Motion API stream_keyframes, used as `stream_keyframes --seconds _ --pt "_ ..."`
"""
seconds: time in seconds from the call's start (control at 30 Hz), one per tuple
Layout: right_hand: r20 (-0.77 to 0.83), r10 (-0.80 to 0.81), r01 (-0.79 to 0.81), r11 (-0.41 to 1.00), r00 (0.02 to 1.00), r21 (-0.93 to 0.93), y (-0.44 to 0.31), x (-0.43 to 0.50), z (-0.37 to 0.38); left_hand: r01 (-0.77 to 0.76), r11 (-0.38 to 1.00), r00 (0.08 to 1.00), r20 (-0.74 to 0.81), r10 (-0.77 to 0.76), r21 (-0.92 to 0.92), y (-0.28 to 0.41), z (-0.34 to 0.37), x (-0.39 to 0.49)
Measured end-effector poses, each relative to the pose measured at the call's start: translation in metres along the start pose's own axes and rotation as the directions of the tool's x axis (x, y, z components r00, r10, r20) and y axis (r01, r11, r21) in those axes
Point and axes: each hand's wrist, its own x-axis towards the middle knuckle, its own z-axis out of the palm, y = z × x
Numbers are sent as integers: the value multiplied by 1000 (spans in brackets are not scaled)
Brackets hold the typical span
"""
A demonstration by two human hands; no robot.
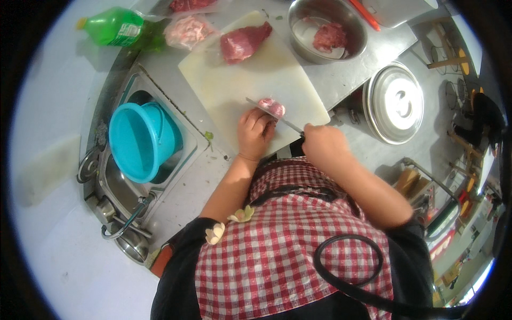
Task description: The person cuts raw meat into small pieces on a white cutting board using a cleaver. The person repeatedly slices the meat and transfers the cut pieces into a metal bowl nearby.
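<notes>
A knife (289, 125) is in my right hand (326, 146), which grips it by its dark handle. Its blade slants across the white cutting board (224, 86), up and to the left. My left hand (255, 130) rests on the board with curled fingers, close against the near side of the blade. Some dark red meat shows at its fingertips, partly hidden. Just beyond the blade lies a small cut piece of raw meat (272, 107). Farther up the board sits a larger chunk of raw red meat (245, 43).
A steel bowl (294, 30) holding minced or sliced meat stands right of the board. Bagged meat (188, 31) and a green plastic bottle (116, 27) lie beyond it. Left, a blue bucket (168, 132) stands in the sink (120, 196). A lidded metal pot (394, 102) stands below, right.
</notes>
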Motion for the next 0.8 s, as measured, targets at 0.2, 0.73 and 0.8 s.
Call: stream_keyframes --seconds 0.2,0.73,0.8 --pt "6 -43 43 997 999 -60 -4 11 -6 -8 1000 1000 -29 8 -21 0 -1 0" --pt "-81 -73 68 995 994 -68 -22 47 16 55 997 998 30 -53 -47 -4 -2 -10" --pt "-108 -93 87 994 990 -61 -22 60 29 39 999 998 45 -38 -28 -3 -4 -14"
